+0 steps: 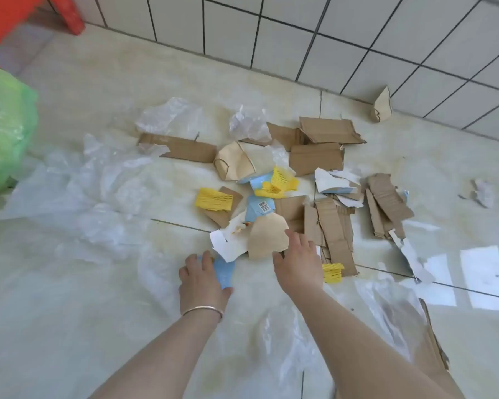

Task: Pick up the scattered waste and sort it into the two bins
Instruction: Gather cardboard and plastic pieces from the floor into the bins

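Note:
Waste lies scattered on the pale floor: brown cardboard strips [332, 231], a torn paper cup [234, 161], yellow foam netting [213, 199], blue-and-white carton scraps [258, 207] and clear plastic film [104, 182]. My left hand [203, 279] grips a light blue scrap [224, 272] near the pile's front edge. My right hand [298, 260] hovers with fingers spread over a beige paper piece [267, 234], its fingertips at that piece's right edge. A green bin bag [3, 133] stands at the far left.
A white tiled wall [357, 38] runs across the back. A red plastic stool [20, 15] sits top left. A second paper cup [382, 106] leans at the wall's foot. More clear film [386, 312] and a cardboard piece [435, 349] lie by my right forearm.

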`<state>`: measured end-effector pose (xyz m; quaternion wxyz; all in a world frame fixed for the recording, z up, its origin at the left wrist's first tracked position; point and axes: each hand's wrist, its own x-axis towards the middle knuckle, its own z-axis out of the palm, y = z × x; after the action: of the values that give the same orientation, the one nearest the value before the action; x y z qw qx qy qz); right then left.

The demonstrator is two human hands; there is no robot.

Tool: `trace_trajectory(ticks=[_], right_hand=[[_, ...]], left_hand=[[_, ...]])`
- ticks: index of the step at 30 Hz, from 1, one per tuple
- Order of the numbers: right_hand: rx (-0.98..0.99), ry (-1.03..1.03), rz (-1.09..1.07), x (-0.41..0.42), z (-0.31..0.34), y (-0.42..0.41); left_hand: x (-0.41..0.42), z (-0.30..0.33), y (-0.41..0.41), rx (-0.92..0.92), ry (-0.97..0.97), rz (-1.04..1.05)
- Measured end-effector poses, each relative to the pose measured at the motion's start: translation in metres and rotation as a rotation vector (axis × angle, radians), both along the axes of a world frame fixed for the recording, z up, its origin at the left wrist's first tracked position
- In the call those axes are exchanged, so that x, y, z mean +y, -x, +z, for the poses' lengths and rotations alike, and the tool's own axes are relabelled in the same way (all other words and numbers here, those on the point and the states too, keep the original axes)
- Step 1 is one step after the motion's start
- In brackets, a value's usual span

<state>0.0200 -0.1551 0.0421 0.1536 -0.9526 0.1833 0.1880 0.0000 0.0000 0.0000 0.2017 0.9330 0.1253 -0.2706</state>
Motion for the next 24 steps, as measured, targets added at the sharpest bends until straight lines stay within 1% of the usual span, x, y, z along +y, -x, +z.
trace_trajectory(ticks=[2, 4, 7, 10, 12, 13, 15, 18, 20, 22, 24], right_hand=[[-0.024, -0.014, -0.039, 0.003, -0.006, -0.008], [-0.040, -0.002, -0.060, 0.006, -0.012, -0.020], [-0.016, 0.016, -0.086, 0.009, -0.021, -0.037], [0.011, 0.062, -0.129, 0.012, -0.030, -0.044], [0.006, 0.047, -0.174, 0.013, -0.035, -0.047], [0.011, 0.002, -0.203, 0.013, -0.036, -0.048], [0.030, -0.150, -0.312, 0.012, -0.035, -0.048], [0.007, -0.380, -0.515, 0.008, -0.030, -0.040], [-0.004, -0.460, -0.566, 0.002, -0.026, -0.033], [-0.011, -0.504, -0.583, -0.005, -0.021, -0.025], [-0.021, -0.538, -0.599, -0.011, -0.015, -0.018]], left_hand=[[0.002, -0.004, 0.000, -0.015, -0.061, -0.032], [0.005, -0.012, 0.001, -0.049, -0.070, -0.055], [0.007, -0.019, -0.003, 0.013, -0.009, -0.011], [0.014, -0.021, -0.004, 0.078, 0.091, 0.119], [0.018, -0.017, -0.003, 0.113, 0.114, 0.130], [0.020, -0.012, -0.001, 0.127, 0.104, 0.115], [0.024, -0.002, 0.007, 0.130, 0.123, 0.111], [0.030, 0.019, 0.017, 0.146, 0.258, 0.166], [0.032, 0.037, 0.010, 0.112, 0.369, 0.251], [0.031, 0.046, -0.009, 0.041, 0.462, 0.350], [0.026, 0.048, -0.033, 0.000, 0.483, 0.404]])
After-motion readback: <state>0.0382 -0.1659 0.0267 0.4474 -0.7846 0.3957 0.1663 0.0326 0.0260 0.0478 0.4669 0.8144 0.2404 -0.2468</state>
